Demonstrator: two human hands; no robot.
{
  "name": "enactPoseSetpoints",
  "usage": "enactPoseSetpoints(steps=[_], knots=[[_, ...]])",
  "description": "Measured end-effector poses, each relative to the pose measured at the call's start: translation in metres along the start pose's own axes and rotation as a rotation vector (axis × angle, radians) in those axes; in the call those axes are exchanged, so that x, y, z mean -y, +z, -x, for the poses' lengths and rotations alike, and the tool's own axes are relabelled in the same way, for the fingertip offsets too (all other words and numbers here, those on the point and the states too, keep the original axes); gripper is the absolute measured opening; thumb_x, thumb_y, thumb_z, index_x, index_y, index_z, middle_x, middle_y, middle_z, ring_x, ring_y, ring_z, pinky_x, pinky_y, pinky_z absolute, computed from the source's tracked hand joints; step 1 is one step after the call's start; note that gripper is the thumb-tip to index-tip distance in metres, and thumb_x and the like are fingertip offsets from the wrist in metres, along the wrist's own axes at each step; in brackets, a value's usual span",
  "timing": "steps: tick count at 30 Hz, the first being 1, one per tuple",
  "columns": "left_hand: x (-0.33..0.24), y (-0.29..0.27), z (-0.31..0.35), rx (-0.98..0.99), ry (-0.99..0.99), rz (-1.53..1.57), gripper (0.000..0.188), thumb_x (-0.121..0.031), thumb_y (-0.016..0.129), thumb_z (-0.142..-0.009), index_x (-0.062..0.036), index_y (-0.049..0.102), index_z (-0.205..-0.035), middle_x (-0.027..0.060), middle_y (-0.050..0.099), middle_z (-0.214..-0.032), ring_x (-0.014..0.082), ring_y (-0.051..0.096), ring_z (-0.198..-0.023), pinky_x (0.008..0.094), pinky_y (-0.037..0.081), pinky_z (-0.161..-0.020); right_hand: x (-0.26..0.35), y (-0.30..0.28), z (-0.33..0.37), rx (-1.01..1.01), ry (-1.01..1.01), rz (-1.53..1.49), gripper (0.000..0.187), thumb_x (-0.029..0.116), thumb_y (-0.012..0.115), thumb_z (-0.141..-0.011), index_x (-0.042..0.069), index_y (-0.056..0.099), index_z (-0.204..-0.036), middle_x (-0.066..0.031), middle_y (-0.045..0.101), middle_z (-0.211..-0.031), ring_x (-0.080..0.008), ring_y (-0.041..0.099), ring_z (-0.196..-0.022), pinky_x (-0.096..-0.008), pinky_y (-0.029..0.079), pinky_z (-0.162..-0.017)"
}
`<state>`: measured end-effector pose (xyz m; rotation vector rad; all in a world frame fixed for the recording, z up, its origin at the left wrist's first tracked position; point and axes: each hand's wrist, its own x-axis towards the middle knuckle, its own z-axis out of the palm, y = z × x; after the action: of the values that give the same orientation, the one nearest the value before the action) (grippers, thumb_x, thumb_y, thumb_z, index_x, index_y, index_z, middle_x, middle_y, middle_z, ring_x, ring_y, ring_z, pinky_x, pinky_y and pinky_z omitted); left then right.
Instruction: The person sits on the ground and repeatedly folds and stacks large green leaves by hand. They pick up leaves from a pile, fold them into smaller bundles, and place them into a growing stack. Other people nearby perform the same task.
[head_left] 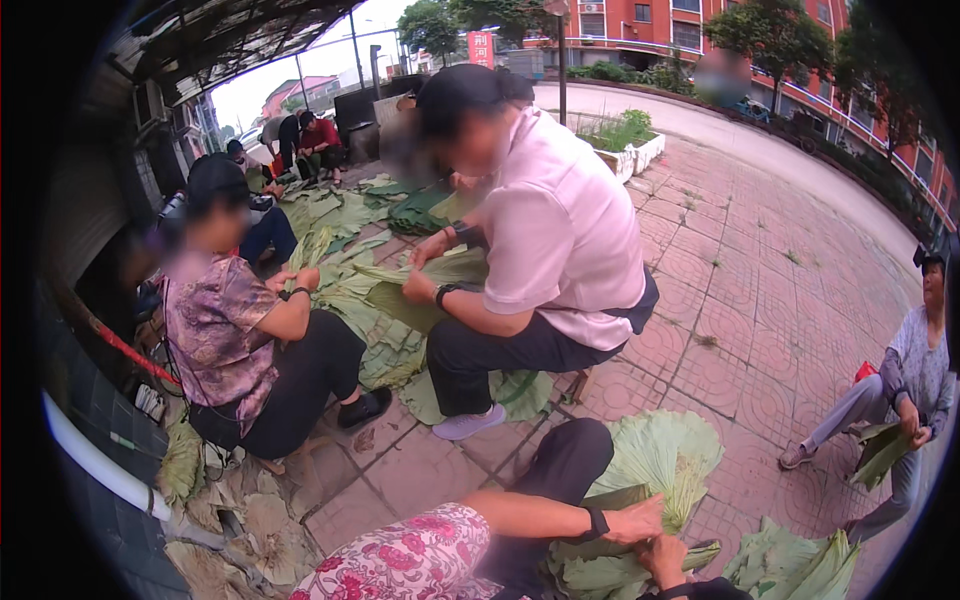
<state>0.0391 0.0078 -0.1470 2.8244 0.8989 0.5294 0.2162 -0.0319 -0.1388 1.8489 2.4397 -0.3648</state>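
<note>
My left hand (636, 521), with a black band at the wrist, comes out of a pink floral sleeve and is closed on the folded edge of a large pale green lotus leaf (582, 573). Right beside it, my right hand (663, 560) pinches the same leaf bundle; its wrist reaches in from the lower edge. Just beyond my hands a wide, flattened lotus leaf (665, 450) spreads over my dark-trousered knee and the paving. More folded leaves (795, 562) lie to the right of my hands. The fingertips are partly hidden by leaf folds.
A person in a pink shirt (570, 210) sits ahead, and another in a patterned top (225, 320) sits left, both handling leaves. A seated person (915, 350) holds leaves at right. Leaf piles (390, 340) cover the paving between them. A white pipe (95, 460) runs at left.
</note>
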Motion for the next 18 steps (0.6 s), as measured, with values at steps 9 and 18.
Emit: enactPoseSetpoints(steps=[9,18], knots=[[0.006,0.012,0.008,-0.201,0.053,-0.177,0.009,-0.019,0.069,-0.066,-0.0103,0.069,-0.065,0.0097,0.063,-0.068,0.0280,0.062,-0.078,0.0497,0.035,-0.101,0.007,-0.012,-0.018,0.164,-0.067,-0.016,0.035,0.042,0.073,-0.079,0.008,0.075,-0.085,-0.0200,0.071,-0.078,-0.0394,0.070,-0.074,-0.0497,0.054,-0.067],[0.021,-0.020,0.017,0.018,-0.154,0.010,0.009,-0.013,0.064,-0.075,-0.0050,0.067,-0.074,0.0111,0.061,-0.079,0.0294,0.060,-0.096,0.0548,0.025,-0.115,0.013,-0.007,-0.031,0.174,-0.242,-0.006,0.035,0.040,0.065,-0.087,0.007,0.073,-0.091,-0.0210,0.071,-0.081,-0.0400,0.069,-0.075,-0.0502,0.053,-0.066]])
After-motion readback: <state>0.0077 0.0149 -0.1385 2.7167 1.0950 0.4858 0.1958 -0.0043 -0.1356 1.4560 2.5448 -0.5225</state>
